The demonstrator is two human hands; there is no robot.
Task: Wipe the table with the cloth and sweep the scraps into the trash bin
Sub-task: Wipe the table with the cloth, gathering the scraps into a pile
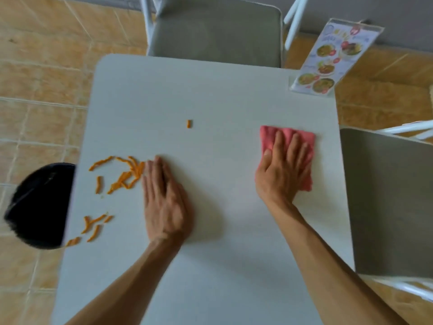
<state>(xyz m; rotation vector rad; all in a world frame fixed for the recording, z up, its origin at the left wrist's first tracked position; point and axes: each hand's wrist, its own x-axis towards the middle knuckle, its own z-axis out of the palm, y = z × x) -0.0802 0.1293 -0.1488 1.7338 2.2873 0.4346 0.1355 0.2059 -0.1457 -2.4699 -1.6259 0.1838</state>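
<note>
beside the counter (210, 95) edge, the flat, open left hand (164, 200) touches the orange scraps (126, 177); the right hand (282, 170) presses flat on the pink cloth (304, 139). a hasty push could scatter pieces past the trash bin (39, 207), and the lone scrap (189, 123) could be missed.

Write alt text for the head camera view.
A person's left hand lies flat on a white table beside orange scraps, near a black trash bin at the table's edge; the right hand presses a pink cloth.
</note>
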